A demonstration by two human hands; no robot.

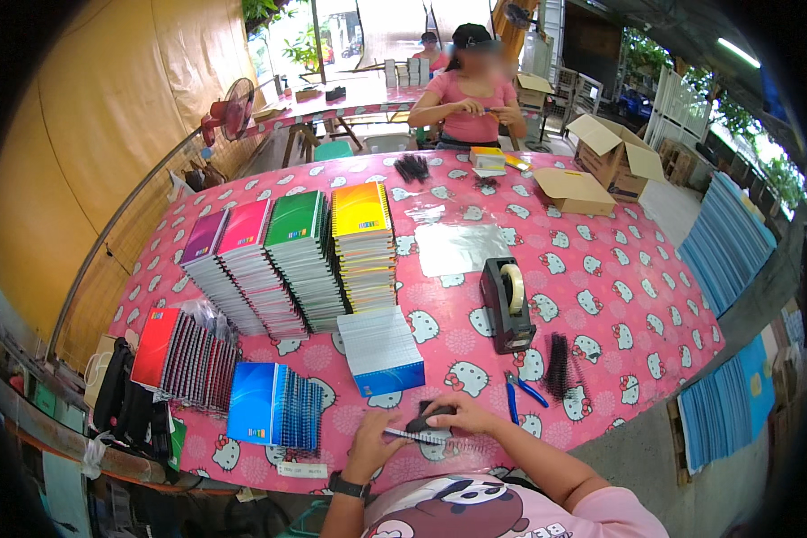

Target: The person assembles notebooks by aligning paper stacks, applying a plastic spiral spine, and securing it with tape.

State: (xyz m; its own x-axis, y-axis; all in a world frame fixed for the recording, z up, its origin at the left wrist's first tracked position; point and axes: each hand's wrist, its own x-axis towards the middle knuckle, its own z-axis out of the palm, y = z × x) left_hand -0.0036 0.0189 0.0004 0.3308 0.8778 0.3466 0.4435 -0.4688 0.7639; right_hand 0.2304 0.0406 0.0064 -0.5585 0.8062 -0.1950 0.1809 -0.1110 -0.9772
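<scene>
Near the table's front edge, my left hand [378, 439] has its fingers closed around a thin notebook [402, 435] seen edge-on, its pages white. A dark spiral coil [439, 440] runs along that edge and sticks out to the right. My right hand [462, 414] curls over a small black object [426, 417] just above the coil; its kind is unclear. Beyond my hands lies a stack of unbound sheets [381, 345] with a blue cover [384, 380] at its near end. Blue-handled pliers [522, 394] and loose black coils [562, 368] rest to the right.
Tall stacks of spiral notebooks, including a yellow one [361, 211], stand left of centre. Blue [256, 403] and red notebooks [155, 345] are nearer. A black tape dispenser [507, 309] stands right of centre. Across the table, a person [471, 94] works beside open cardboard boxes [611, 161].
</scene>
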